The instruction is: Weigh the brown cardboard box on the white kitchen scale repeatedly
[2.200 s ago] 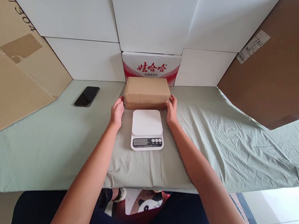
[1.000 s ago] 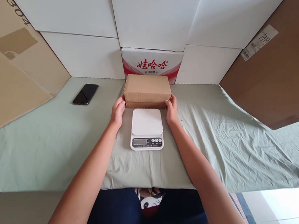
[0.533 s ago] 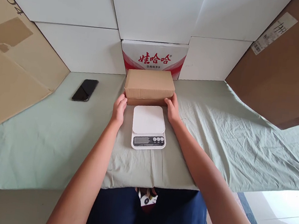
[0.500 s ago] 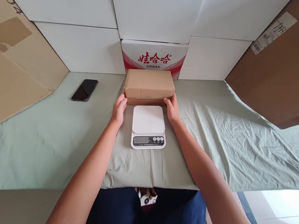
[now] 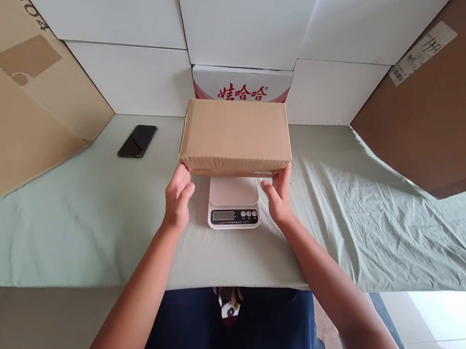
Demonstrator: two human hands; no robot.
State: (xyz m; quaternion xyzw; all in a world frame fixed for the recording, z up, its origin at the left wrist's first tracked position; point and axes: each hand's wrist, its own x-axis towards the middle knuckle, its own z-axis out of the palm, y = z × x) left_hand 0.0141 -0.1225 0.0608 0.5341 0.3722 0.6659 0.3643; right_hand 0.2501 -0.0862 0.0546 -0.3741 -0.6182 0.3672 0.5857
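A brown cardboard box [image 5: 238, 132] is raised above the far part of a white kitchen scale [image 5: 235, 206], hiding the back of its weighing plate. My left hand [image 5: 178, 193] supports the box at its lower left corner, fingers curled under the bottom and thumb on the near side. At the lower right corner, my right hand [image 5: 279, 194] has its fingers under the box with the thumb pointing inward below it. The scale's display and buttons face me.
A black phone [image 5: 137, 141] lies to the left on the green cloth [image 5: 83, 218]. Behind the box stands a white and red printed carton [image 5: 243, 76] against white panels. Large cardboard sheets flank the table, one left [image 5: 23, 115] and one right [image 5: 426, 119].
Both hands have lifted the cardboard box off the cloth behind the scale and brought it up and nearer, so it now covers part of the scale.
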